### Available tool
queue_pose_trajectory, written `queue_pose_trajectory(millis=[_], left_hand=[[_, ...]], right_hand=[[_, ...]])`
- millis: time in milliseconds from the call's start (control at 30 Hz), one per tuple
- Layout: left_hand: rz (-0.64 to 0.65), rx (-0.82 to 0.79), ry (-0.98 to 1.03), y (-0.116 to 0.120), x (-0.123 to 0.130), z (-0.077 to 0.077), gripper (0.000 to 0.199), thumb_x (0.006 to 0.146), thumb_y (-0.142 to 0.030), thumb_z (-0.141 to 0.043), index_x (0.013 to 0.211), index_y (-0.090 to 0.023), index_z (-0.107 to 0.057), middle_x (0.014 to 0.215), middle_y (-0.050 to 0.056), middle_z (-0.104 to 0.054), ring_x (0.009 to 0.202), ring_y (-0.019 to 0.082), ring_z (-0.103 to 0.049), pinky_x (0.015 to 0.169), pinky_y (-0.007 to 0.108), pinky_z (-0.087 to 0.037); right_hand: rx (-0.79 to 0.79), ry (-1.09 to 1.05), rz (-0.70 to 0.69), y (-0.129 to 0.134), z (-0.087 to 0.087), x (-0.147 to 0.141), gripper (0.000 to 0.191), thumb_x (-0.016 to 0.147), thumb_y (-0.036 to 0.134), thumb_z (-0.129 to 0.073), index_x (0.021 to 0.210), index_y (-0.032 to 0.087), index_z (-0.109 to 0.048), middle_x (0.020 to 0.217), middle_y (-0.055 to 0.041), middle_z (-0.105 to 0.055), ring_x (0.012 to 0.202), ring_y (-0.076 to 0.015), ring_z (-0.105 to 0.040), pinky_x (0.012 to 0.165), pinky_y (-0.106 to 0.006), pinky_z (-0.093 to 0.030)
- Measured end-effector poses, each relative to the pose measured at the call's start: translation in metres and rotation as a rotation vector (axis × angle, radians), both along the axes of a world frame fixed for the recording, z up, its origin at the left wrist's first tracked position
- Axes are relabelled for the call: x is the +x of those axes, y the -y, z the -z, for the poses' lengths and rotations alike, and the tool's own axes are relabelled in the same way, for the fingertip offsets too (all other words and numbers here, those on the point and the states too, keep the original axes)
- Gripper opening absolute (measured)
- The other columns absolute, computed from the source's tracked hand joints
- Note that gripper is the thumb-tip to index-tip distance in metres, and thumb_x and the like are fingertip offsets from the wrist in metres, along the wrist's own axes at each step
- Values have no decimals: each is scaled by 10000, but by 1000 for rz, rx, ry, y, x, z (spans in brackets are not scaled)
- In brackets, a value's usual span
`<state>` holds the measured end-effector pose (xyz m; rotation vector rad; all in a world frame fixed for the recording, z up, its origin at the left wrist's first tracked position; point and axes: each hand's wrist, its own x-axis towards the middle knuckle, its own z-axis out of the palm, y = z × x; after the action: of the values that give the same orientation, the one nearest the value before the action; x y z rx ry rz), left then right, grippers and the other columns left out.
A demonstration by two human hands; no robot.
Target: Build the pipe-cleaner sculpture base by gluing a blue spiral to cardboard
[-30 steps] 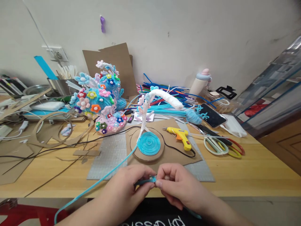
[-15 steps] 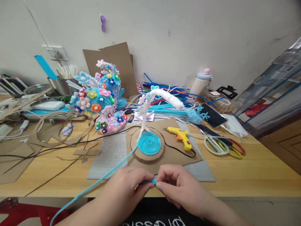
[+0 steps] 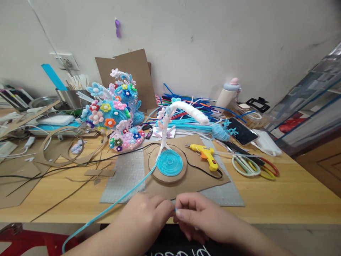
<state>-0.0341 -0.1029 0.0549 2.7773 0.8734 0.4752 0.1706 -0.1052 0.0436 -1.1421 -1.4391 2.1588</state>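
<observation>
My left hand [image 3: 149, 217] and my right hand [image 3: 199, 217] meet at the table's front edge, fingers closed on a blue pipe cleaner [image 3: 112, 206]; only a small bit shows between the fingertips. The same blue strand seems to loop down at the left and run up to a round cardboard base [image 3: 167, 180]. On that base lies a flat blue coil [image 3: 169, 163]. A white wrapped stem [image 3: 164, 133] rises from its back edge and arches to the right, with small flowers on it.
A yellow glue gun [image 3: 204, 151] lies right of the base, its black cord passing behind. Scissors [image 3: 245, 166] and a phone [image 3: 241, 131] are further right. Flower-covered blue models [image 3: 114, 121] stand back left, with cardboard scraps [image 3: 99, 173] nearby. Pipe cleaners [image 3: 183, 122] are piled behind.
Both hands have dropped slightly, and my left fingers have turned over the blue strand, so less of it shows between the fingertips. The view has shifted a little.
</observation>
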Motion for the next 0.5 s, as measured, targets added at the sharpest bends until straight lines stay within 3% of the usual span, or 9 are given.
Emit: queue_pose_trajectory(millis=[133, 333, 433, 500], left_hand=[[54, 45, -109, 2, 3, -7, 92, 839, -87, -533, 854, -176, -555, 724, 7, -640, 567, 175, -577, 482, 279, -381], [41, 148, -90, 4, 6, -6, 175, 865, -54, -417, 803, -183, -518, 678, 3, -600, 519, 175, -528, 446, 292, -335], [9, 160, -62, 3, 5, -4, 198, 897, -73, -379, 810, -185, -517, 668, 1, -589, 520, 171, -520, 456, 294, -345], [28, 198, -60, 3, 5, -4, 205, 916, -99, -378, 789, -186, -513, 657, 0, -578, 517, 165, -508, 460, 294, -341]], right_hand=[[-193, -225, -20, -3, 12, 2, 386, 835, 548, -543, 827, 163, -521, 522, 42, -557, 293, -34, -372, 275, -143, -195], [-377, -340, 33, -9, 14, 2, 228, 818, 354, -633, 772, 164, -516, 487, 78, -482, 295, -11, -285, 289, -124, -184], [-525, -380, 6, -10, 12, 0, 189, 825, 335, -584, 768, 167, -520, 480, 80, -457, 289, -13, -260, 283, -125, -164], [-532, -387, -6, -9, 12, -2, 206, 811, 350, -557, 745, 156, -539, 464, 60, -481, 273, -23, -271, 266, -137, -160]])
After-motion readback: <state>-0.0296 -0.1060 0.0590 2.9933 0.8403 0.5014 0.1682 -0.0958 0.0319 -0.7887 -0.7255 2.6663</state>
